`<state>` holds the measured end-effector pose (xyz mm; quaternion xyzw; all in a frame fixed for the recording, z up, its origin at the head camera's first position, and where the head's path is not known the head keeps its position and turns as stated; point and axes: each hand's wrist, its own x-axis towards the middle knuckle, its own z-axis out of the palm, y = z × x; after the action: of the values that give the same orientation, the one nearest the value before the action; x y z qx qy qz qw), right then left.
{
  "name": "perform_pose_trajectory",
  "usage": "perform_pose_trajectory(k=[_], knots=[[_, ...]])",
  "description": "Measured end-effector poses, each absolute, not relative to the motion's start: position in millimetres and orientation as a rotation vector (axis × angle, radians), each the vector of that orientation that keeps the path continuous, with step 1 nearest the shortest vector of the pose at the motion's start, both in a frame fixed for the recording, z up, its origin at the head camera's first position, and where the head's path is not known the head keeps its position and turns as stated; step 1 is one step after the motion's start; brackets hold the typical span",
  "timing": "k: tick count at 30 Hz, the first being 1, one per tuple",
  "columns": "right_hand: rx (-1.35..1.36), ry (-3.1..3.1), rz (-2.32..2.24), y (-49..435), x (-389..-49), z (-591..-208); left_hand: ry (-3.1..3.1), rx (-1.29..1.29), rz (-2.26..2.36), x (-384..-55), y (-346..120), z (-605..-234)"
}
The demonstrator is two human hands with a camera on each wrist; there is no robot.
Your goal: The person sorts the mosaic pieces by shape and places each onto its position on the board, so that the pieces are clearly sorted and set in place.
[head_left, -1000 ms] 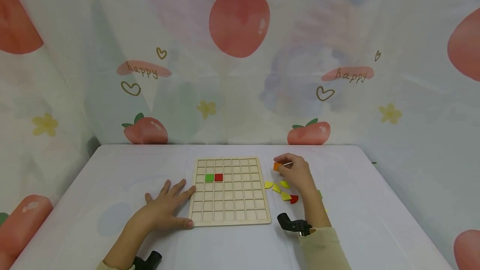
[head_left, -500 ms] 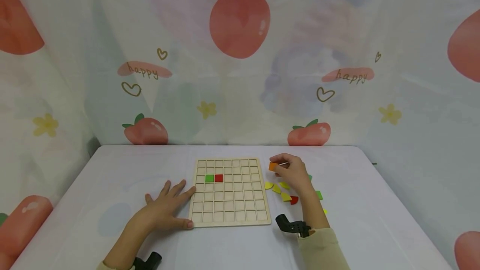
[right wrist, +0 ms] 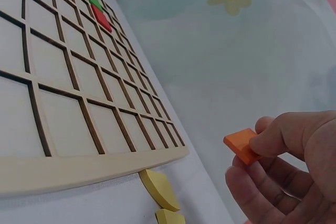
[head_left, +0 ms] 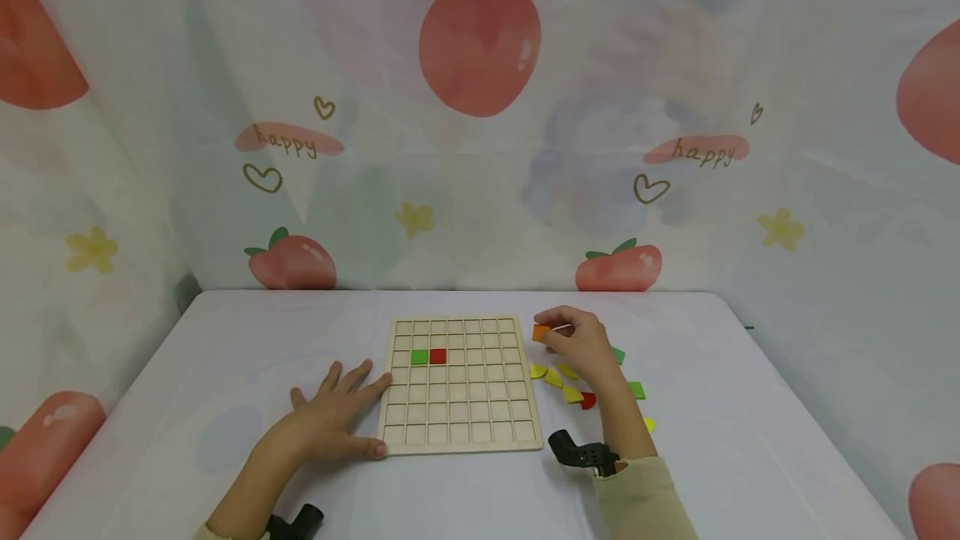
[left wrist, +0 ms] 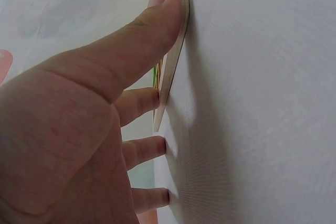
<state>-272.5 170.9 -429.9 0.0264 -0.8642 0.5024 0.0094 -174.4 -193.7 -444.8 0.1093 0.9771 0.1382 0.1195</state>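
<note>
A wooden grid board (head_left: 459,444) lies flat on the white table. Side by side in two of its cells sit a green square tile (head_left: 419,357) and a red square tile (head_left: 438,356). My left hand (head_left: 330,415) is spread out at the board's left side, thumb and index finger touching its edge, the other fingertips on the table. Just beyond the board's right edge, my right hand (head_left: 581,344) pinches an orange square tile (right wrist: 242,144) between thumb and fingers, raised above the table in the right wrist view.
Right of the board lie several yellow quarter-round pieces (head_left: 552,377) and a red one (head_left: 588,401). Green tiles (head_left: 637,390) and a yellow piece (head_left: 649,424) show beside the right forearm. A patterned curtain (head_left: 480,190) hangs behind the table.
My right hand has moved a little left toward the board with the orange tile, uncovering green and yellow pieces beside the forearm. The left hand stays in place.
</note>
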Motion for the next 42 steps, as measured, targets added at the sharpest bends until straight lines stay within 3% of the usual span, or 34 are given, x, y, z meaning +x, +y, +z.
perform_pose_trajectory(k=[42], knots=[[0.246, -2.722, 1.576, 137, -266, -435, 2.856, 0.329, 0.424, -173, -194, -444]])
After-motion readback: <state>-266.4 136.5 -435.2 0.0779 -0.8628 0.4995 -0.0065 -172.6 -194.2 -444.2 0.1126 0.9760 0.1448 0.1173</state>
